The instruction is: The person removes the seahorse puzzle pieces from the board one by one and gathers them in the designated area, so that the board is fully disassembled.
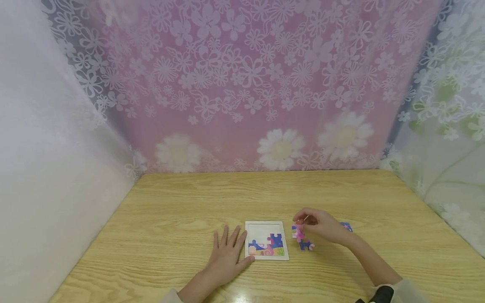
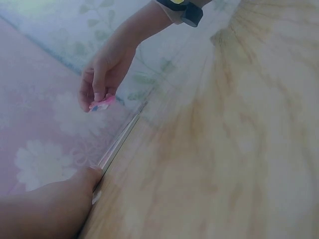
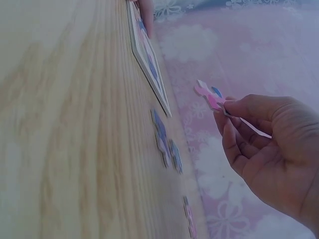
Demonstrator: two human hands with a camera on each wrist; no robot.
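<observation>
A white jigsaw tray lies on the table, with several joined pieces along its lower part. My left hand rests flat at its left side, fingers spread, thumb at the near left corner. To the right of the tray, my right hand pinches a pink puzzle piece between thumb and fingertips, raised above the table. Below it is a loose blue puzzle piece. In the left wrist view the tray appears nearly edge-on beside the left thumb.
Another blue piece lies on the wooden table behind the right wrist, partly hidden. Loose pieces also show near the tray in the right wrist view. A pink flowered curtain hangs beyond the far table edge.
</observation>
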